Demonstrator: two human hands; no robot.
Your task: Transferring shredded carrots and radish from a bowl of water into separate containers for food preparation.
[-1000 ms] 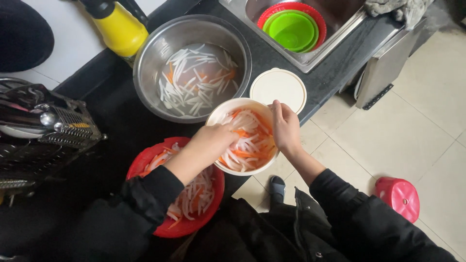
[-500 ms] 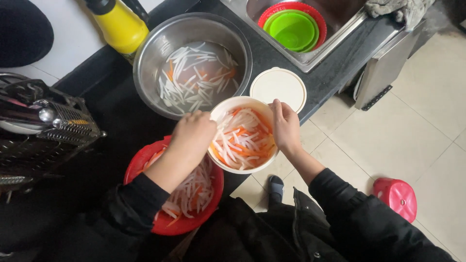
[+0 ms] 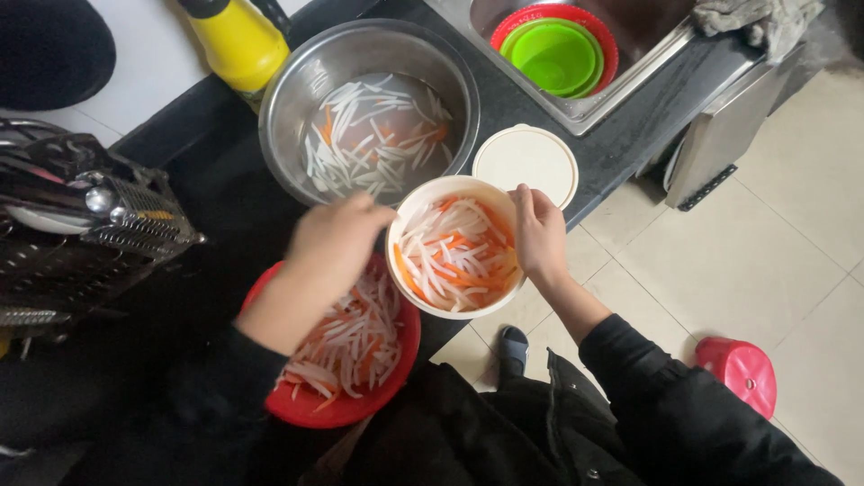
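My right hand (image 3: 540, 234) grips the right rim of a white round container (image 3: 447, 184) filled with white radish and orange carrot strips. It is held over the counter's front edge. My left hand (image 3: 335, 241) is blurred, just left of the container and above a red bowl (image 3: 315, 412) with more strips. Its fingers look curled; whether they hold strips is unclear. Behind the left hand, a steel bowl (image 3: 290, 90) holds strips in water.
The container's white lid (image 3: 526, 162) lies on the dark counter beside the steel bowl. A yellow bottle (image 3: 238, 40) stands behind. Green and red bowls (image 3: 558, 56) sit in the sink. A metal grater rack (image 3: 90, 220) is at left. A red stool (image 3: 742, 373) stands on the tiled floor.
My left hand has come out of the white container and moved left, over the red bowl. My right hand still holds the container in the same place.
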